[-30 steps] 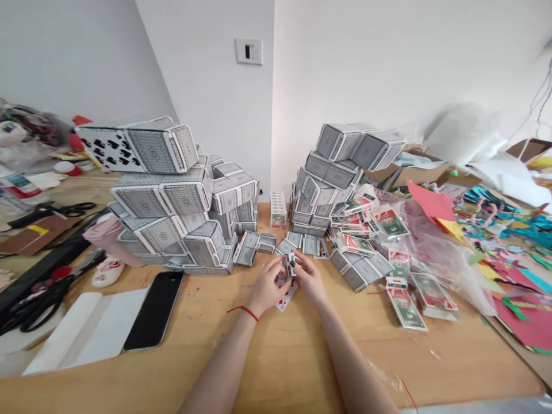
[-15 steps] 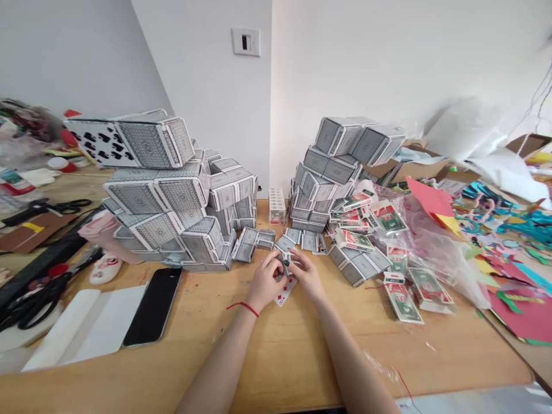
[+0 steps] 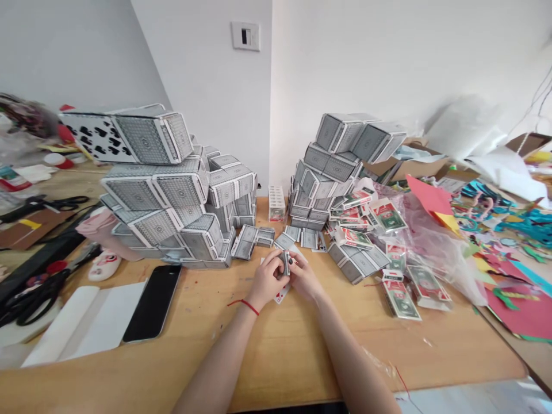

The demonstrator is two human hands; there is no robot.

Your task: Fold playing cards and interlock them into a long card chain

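My left hand (image 3: 266,280) and my right hand (image 3: 304,278) meet at the middle of the wooden table (image 3: 276,351), fingers pinched together on a small folded playing card (image 3: 285,263) with a grey patterned back. A red thread bracelet (image 3: 244,304) circles my left wrist. Under my hands lies a face-up card with red diamonds (image 3: 280,295). Just beyond them lie several loose folded cards (image 3: 297,236).
Two tall piles of card-built boxes stand at the back, one on the left (image 3: 164,190) and one on the right (image 3: 332,172). A black phone (image 3: 153,303) and white sheets (image 3: 81,325) lie left. Card packs (image 3: 399,290), a plastic bag and coloured paper scraps (image 3: 509,247) fill the right.
My hands have closed tighter around the folded card and cover more of the diamond card. The camera has tipped slightly, shifting the scene a little downward in view.
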